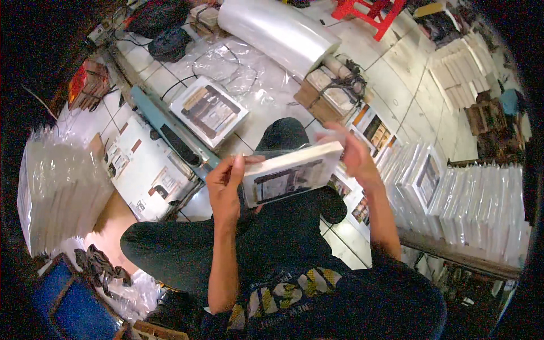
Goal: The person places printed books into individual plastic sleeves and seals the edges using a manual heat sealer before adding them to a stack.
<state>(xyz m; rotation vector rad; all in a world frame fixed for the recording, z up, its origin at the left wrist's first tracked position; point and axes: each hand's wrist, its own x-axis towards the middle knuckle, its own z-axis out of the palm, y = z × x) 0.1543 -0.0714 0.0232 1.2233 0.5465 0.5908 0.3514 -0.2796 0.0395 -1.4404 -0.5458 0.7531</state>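
Note:
A book (286,184) with a white cover and a dark printed picture is held tilted above my lap, its pale page edge facing up. My left hand (225,184) is closed on its left end, thumb on top. Clear plastic film (277,153) shows along the book's upper edge. Beside the book's right end is my right hand (360,158), its fingers smeared by motion; whether they grip the film or the book cannot be made out.
A long blue-grey bar sealer (170,130) lies left of centre, with a similar book (208,110) beyond it. Wrapped stacks (62,192) stand at far left, wrapped books (476,204) at right. A large plastic film roll (277,34) and red stool (374,17) lie ahead.

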